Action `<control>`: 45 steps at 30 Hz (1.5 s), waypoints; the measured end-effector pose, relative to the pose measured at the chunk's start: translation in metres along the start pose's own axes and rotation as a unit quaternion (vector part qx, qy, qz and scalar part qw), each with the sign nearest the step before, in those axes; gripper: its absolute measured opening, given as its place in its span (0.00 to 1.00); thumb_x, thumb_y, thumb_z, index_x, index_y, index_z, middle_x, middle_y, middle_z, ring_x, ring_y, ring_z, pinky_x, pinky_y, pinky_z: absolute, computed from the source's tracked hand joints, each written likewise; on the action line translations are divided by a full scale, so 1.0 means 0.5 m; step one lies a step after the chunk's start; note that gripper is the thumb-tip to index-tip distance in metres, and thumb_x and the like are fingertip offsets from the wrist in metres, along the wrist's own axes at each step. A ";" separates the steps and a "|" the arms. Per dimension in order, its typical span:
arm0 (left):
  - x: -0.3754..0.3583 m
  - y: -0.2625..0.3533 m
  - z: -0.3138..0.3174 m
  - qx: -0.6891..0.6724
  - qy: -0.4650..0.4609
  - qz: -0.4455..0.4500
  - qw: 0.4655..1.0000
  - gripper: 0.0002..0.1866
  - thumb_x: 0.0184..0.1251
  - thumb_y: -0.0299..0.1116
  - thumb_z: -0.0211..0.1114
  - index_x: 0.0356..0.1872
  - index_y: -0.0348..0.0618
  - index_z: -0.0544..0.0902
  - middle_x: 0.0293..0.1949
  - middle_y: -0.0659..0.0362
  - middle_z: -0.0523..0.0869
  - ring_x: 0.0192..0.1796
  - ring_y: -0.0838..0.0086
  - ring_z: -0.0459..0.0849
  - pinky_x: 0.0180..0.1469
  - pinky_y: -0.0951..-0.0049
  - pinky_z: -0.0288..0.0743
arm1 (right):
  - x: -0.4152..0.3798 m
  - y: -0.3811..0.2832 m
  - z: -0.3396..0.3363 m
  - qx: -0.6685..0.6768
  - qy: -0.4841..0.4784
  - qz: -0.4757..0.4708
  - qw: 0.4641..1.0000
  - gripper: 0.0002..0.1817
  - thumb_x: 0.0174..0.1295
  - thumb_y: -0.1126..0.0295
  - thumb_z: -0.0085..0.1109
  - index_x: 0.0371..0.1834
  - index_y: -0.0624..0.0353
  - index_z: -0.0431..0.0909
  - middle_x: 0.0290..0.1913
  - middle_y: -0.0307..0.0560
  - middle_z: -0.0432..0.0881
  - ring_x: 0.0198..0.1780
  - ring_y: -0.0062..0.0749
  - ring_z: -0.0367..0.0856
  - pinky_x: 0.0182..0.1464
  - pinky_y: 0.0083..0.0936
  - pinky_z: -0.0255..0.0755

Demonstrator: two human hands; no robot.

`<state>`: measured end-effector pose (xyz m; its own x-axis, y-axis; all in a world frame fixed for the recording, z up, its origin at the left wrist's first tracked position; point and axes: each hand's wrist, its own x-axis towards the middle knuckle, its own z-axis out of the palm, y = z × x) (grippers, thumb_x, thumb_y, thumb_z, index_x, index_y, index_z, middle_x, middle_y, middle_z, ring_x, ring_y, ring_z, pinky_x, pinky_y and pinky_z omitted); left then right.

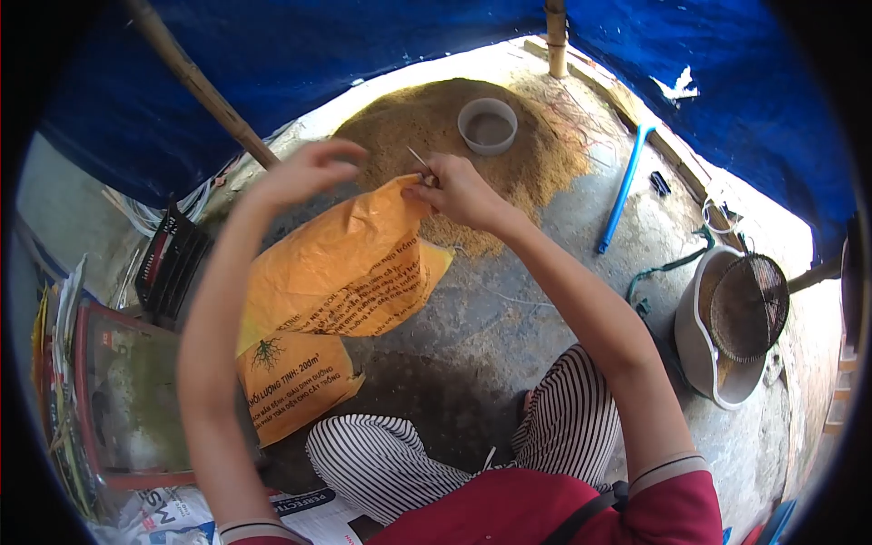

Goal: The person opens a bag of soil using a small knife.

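Observation:
An orange printed plastic bag point(336, 272) hangs in front of me, its top corner pinched in my right hand point(454, 191). A thin pointed metal tool point(418, 158) sticks out from between the same fingers. My left hand point(318, 168) is raised to the left of that corner, slightly blurred, its fingers apart and holding nothing. The bag's lower part is folded over near my left knee. Behind both hands a heap of brown grainy material point(400, 118) lies on the floor, with a translucent round tub point(488, 126) resting on it.
A blue pipe point(625, 191) lies on the floor to the right. Farther right, a white basin point(695, 336) carries a round sieve point(749, 307). Black crates point(171, 263) and a red-framed panel point(136, 400) stand left. Bamboo poles point(195, 77) cross before blue tarpaulin point(363, 36).

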<state>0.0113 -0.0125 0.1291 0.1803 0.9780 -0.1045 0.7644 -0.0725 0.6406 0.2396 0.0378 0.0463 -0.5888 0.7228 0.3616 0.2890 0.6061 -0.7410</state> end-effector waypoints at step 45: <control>-0.013 0.059 0.093 -0.061 0.175 0.026 0.982 0.25 0.54 0.39 0.70 0.51 0.36 0.80 0.48 0.47 0.83 0.49 0.64 0.83 0.50 0.65 0.77 | -0.020 0.004 0.039 0.157 0.118 0.090 0.976 0.11 0.58 0.73 0.59 0.43 0.66 0.80 0.32 0.47 0.84 0.28 0.25 0.79 0.33 0.26 0.74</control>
<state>0.0615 -0.0300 0.1131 -0.0229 0.9826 0.1844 0.6767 -0.1205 0.7263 0.2315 0.0253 0.0304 -0.3488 0.8870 0.3026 0.1039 0.3575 -0.9281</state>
